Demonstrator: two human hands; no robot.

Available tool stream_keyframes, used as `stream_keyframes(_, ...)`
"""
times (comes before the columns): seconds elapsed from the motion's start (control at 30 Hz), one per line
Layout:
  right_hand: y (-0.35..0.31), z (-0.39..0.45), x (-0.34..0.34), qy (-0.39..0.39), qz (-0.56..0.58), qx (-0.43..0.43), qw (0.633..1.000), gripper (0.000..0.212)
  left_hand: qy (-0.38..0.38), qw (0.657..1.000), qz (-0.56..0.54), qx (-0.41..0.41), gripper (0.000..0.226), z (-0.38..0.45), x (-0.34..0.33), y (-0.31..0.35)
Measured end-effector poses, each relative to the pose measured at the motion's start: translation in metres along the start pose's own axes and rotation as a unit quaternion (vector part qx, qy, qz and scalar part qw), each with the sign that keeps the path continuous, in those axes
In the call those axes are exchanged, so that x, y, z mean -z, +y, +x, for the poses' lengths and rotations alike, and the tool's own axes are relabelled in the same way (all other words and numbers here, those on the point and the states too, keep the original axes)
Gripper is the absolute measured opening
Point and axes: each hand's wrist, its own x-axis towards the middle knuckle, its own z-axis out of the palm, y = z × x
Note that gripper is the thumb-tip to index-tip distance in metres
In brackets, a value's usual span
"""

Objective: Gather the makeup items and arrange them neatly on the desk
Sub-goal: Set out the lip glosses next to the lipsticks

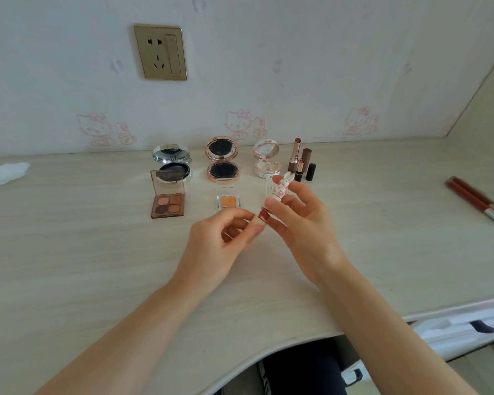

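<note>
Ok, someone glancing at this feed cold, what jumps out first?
Both hands mid-desk: the right hand holds a bunny-topped lipstick, and the left hand pinches its lower end. Behind them, three open compacts line the wall, with an open eyeshadow palette in front. Two red tubes lie apart, far right.
</note>
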Motion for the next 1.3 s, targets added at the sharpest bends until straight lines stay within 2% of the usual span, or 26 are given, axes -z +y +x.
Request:
stream_keyframes(0.13, -0.001, 0.0, 0.002, 0.015, 0.029, 0.004, 0.999, 0.037, 0.003, 1.0, -0.011, 0.009, 0.016, 0.001, 0.001, -0.002)
stream_keyframes(0.27, -0.004, 0.001, 0.005, 0.054, 0.054, 0.004, 0.997, 0.036, -0.015, 1.0, 0.009, -0.004, 0.036, 0.001, -0.001, -0.004)
stream_keyframes(0.47, -0.012, 0.005, 0.021, 0.04, 0.065, -0.035, 0.996, 0.035, -0.019, 0.998, 0.018, -0.061, 0.043, 0.0, -0.012, 0.002)
stream_keyframes(0.6, -0.027, 0.012, 0.046, 0.012, -0.002, -0.082, 0.997, 0.032, -0.074, 0.984, 0.114, -0.118, 0.039, 0.002, -0.028, 0.013)
stream_keyframes(0.77, -0.045, 0.023, 0.077, 0.0, -0.13, -0.141, 0.982, 0.026, -0.153, 0.941, 0.251, -0.166, 0.038, 0.009, -0.058, 0.025)
stream_keyframes(0.93, -0.06, 0.034, 0.099, -0.013, -0.154, -0.187, 0.97, 0.02, -0.195, 0.919, 0.291, -0.18, 0.04, 0.015, -0.084, 0.026)
stream_keyframes(1.3, -0.064, 0.062, 0.107, -0.026, -0.276, -0.194, 0.941, 0.025, -0.182, 0.91, 0.331, -0.169, 0.035, 0.028, -0.109, 0.022)
